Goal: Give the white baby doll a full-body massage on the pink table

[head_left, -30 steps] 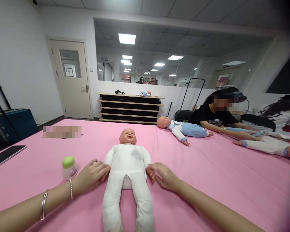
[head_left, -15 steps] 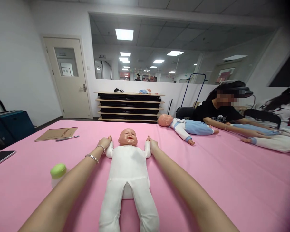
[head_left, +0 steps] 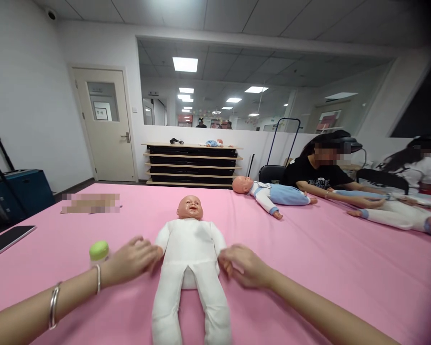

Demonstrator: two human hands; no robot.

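A baby doll (head_left: 189, 249) in a white suit lies face up on the pink table cover (head_left: 309, 268), head away from me. My left hand (head_left: 129, 261) is closed around the doll's arm end on the left side. My right hand (head_left: 242, 266) is closed around the doll's other arm end on the right. Both doll arms lie down along its body. A small bottle with a green cap (head_left: 99, 252) stands just left of my left hand.
A second doll in blue (head_left: 273, 194) lies further right. Two other people (head_left: 323, 170) sit at the right side with more dolls. A dark tablet (head_left: 5, 239) lies at the left edge, a low shelf (head_left: 192, 163) stands by the far wall.
Half a second ago my hands held the doll's arms stretched up beside its head. Both hands have come back toward me, bringing the arms down to its sides.
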